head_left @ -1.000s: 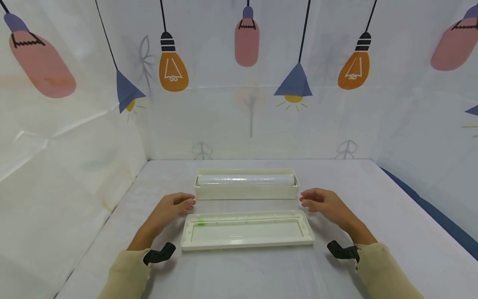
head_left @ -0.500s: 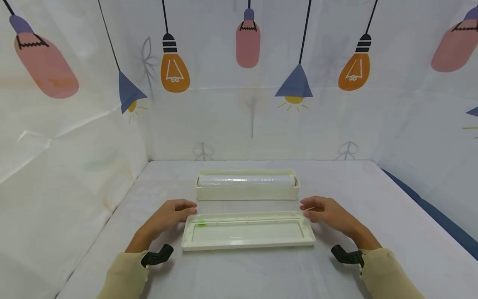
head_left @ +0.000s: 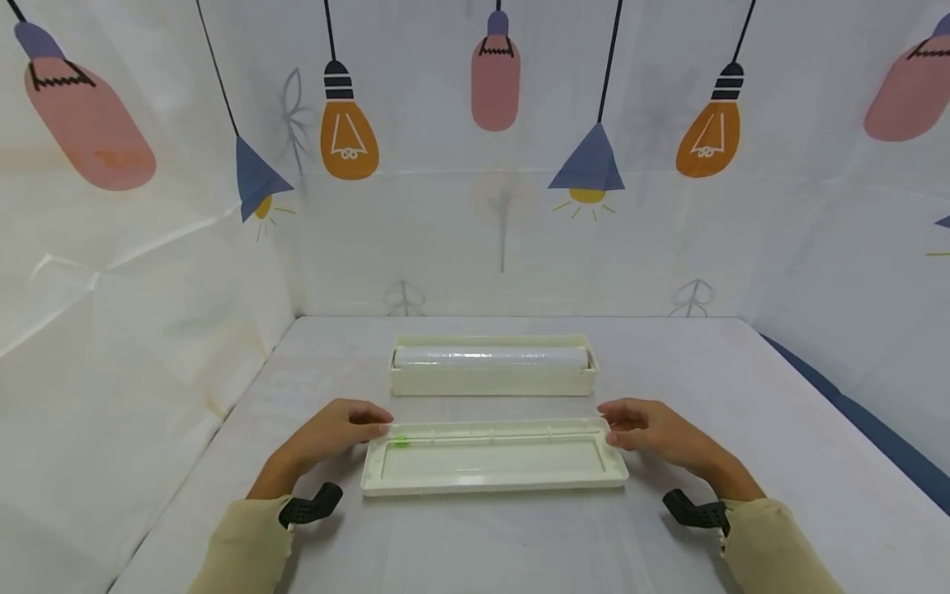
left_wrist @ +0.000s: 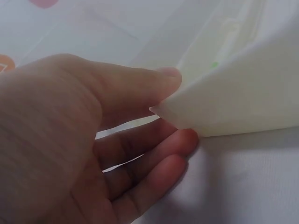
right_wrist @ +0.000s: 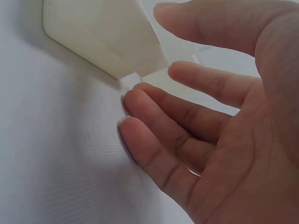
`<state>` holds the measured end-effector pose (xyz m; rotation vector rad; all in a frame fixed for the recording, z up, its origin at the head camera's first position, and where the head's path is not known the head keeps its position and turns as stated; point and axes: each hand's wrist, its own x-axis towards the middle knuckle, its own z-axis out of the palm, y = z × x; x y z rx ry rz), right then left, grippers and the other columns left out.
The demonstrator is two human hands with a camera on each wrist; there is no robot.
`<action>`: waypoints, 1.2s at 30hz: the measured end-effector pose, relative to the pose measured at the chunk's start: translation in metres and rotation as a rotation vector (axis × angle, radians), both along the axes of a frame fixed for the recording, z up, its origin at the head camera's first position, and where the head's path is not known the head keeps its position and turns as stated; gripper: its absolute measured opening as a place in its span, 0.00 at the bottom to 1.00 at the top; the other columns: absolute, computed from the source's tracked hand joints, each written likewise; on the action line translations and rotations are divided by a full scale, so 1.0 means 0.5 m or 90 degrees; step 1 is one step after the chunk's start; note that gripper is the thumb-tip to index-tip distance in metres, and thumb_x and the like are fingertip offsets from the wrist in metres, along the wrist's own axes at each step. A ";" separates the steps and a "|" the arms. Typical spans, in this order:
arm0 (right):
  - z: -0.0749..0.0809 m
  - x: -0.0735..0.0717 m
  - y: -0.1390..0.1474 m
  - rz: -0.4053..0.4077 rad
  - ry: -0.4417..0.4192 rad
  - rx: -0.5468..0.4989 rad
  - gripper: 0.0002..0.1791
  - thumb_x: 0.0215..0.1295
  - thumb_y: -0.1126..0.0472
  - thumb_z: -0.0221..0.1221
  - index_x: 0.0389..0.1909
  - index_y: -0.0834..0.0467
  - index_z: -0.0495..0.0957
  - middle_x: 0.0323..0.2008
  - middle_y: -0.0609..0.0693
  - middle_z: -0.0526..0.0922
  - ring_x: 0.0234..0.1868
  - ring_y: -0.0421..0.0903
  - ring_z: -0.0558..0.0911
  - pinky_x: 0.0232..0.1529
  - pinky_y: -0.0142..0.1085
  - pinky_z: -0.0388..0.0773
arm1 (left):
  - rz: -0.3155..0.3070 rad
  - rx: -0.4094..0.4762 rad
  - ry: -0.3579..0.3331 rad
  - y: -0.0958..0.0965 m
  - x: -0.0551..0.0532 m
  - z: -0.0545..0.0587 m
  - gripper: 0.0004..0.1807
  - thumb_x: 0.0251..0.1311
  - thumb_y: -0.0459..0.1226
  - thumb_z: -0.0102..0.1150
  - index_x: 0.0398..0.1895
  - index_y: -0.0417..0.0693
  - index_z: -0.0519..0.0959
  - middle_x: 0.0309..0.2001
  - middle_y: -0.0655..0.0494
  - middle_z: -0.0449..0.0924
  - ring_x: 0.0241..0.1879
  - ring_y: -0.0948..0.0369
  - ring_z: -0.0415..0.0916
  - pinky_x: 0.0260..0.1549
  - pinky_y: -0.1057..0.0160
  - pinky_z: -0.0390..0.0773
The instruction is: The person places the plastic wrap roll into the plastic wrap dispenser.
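The cream plastic lid (head_left: 490, 460) of a cling film box lies inside up on the table, a green mark near its far left corner. At that corner my left hand (head_left: 330, 433) pinches the lid's edge; the left wrist view shows the thumb (left_wrist: 169, 80) above the corner and fingers below it. Around the far right corner is my right hand (head_left: 660, 433), its fingers loosely bent and thumb apart from them, fingertips (right_wrist: 135, 98) right at the lid's corner. Behind the lid stands the open box (head_left: 490, 382), with a cling film roll (head_left: 490, 357) inside.
A white cloth covers the table (head_left: 490, 544). White sheets printed with lamps and bulbs hang at the back (head_left: 445, 239) and both sides. Each wrist carries a black camera mount (head_left: 312, 505) beside a beige sleeve (head_left: 245, 544).
Both hands have come down and nearer from beside the box to the lid's far corners. The left thumb and fingers now take hold of its corner. The lid and box keep their places.
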<state>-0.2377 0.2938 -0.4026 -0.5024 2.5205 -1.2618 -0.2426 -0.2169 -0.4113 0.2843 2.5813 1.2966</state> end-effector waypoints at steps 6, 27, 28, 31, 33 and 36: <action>-0.002 0.003 -0.002 0.037 0.021 0.013 0.31 0.66 0.55 0.65 0.66 0.65 0.73 0.59 0.58 0.78 0.54 0.53 0.77 0.51 0.45 0.76 | 0.000 -0.030 0.013 0.006 -0.002 -0.003 0.15 0.65 0.45 0.65 0.48 0.48 0.86 0.42 0.58 0.83 0.39 0.59 0.73 0.37 0.60 0.73; -0.023 0.013 -0.012 -0.033 0.026 -0.084 0.30 0.69 0.57 0.63 0.68 0.65 0.70 0.61 0.61 0.77 0.57 0.56 0.79 0.49 0.40 0.79 | 0.066 0.030 0.090 0.020 -0.003 -0.008 0.11 0.68 0.41 0.61 0.44 0.45 0.86 0.40 0.55 0.83 0.36 0.57 0.75 0.34 0.60 0.76; -0.023 0.013 -0.013 -0.037 0.026 -0.089 0.30 0.69 0.57 0.63 0.68 0.65 0.70 0.60 0.60 0.77 0.57 0.56 0.79 0.49 0.40 0.79 | 0.069 0.034 0.091 0.021 -0.002 -0.009 0.11 0.68 0.42 0.61 0.44 0.45 0.86 0.40 0.55 0.84 0.37 0.58 0.75 0.34 0.60 0.76; -0.022 0.012 -0.015 -0.046 0.023 -0.088 0.30 0.69 0.57 0.63 0.68 0.65 0.70 0.60 0.59 0.78 0.58 0.56 0.78 0.50 0.40 0.78 | 0.067 0.048 0.102 0.020 -0.003 -0.011 0.11 0.69 0.42 0.62 0.44 0.44 0.86 0.43 0.54 0.84 0.39 0.58 0.76 0.36 0.61 0.78; -0.020 0.012 -0.015 -0.055 0.013 -0.087 0.30 0.68 0.56 0.63 0.67 0.64 0.71 0.59 0.59 0.78 0.57 0.55 0.78 0.49 0.40 0.77 | 0.066 0.063 0.112 0.021 -0.002 -0.011 0.12 0.69 0.42 0.62 0.44 0.44 0.86 0.43 0.53 0.85 0.41 0.59 0.78 0.36 0.61 0.80; -0.018 0.011 -0.015 -0.067 -0.017 -0.085 0.30 0.69 0.55 0.62 0.68 0.63 0.70 0.58 0.58 0.79 0.53 0.53 0.79 0.46 0.41 0.77 | 0.059 0.085 0.131 0.021 -0.002 -0.009 0.12 0.69 0.42 0.62 0.44 0.42 0.86 0.44 0.51 0.85 0.43 0.59 0.79 0.38 0.63 0.81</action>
